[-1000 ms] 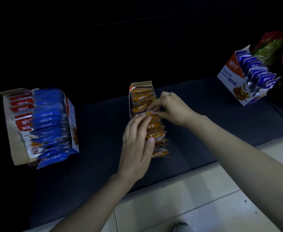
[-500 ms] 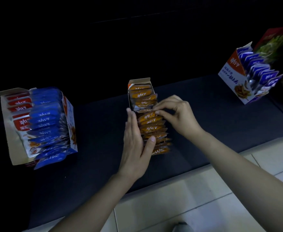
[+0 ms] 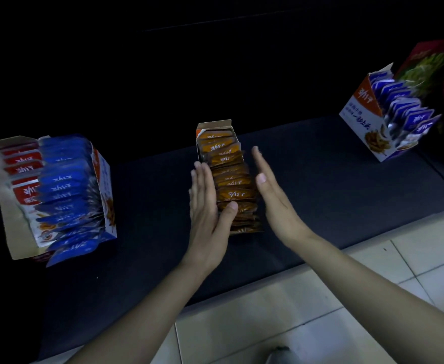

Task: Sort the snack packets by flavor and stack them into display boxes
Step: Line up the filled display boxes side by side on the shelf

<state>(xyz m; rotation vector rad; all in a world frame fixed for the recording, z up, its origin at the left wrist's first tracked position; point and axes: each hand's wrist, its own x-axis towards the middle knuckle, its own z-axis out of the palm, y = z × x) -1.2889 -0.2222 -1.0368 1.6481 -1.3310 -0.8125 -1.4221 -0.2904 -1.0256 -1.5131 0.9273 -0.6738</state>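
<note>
Your left hand (image 3: 207, 214) lay flat against orange packets (image 3: 232, 179), fingers straight, thumb on top; right hand (image 3: 273, 200) flat beside them, held nothing.

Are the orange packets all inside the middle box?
No, partly out: the orange packets run well past the open end of the box.

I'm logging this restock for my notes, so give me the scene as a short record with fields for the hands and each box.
Left hand: open, flat against the left side of the orange packets, thumb on one packet
Right hand: open, flat, at the row's right side; contact unclear
Middle box: holds the orange row
Left box: red packets beside blue packets
Right box: dark blue packets
</note>
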